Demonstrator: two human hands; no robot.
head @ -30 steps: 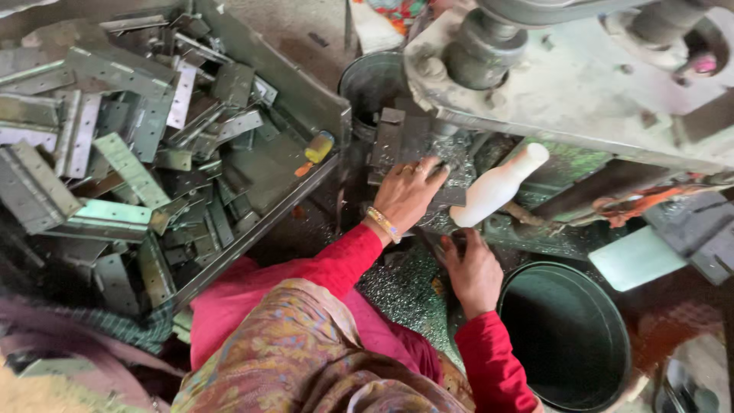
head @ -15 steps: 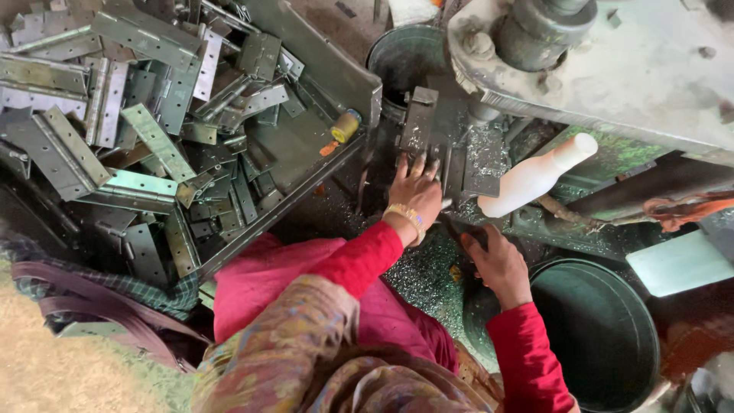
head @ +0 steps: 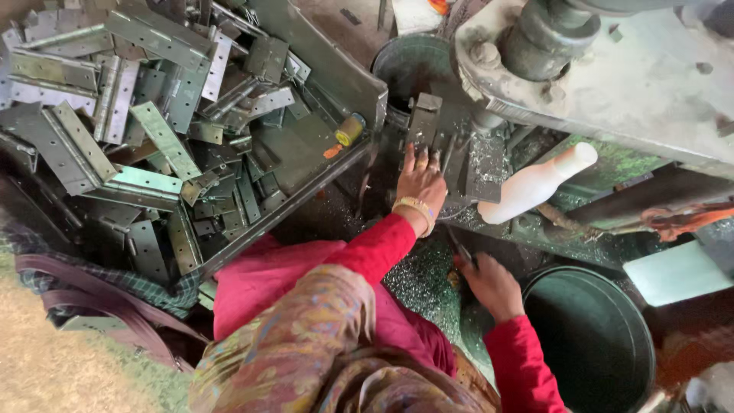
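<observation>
My left hand (head: 419, 182), in a red sleeve with a gold bangle, reaches onto the press bed (head: 489, 164). Its fingers lie close together on a flat metal piece (head: 425, 126) under the machine head (head: 612, 69). My right hand (head: 491, 284) rests lower, beside the rim of a black bucket (head: 592, 344). It is closed around a thin dark tool (head: 462, 251). Metal chips cover the surface between the two hands.
A big metal tray (head: 306, 153) at the left is piled with several steel hinges (head: 164, 138) and a small yellow roll (head: 349, 130). A white plastic bottle (head: 535, 183) lies on the press bed. Another dark bucket (head: 409, 65) stands behind the tray.
My left hand has slid further in under the machine head onto the metal piece. My right hand stays by the black bucket. The view has shifted toward the tray.
</observation>
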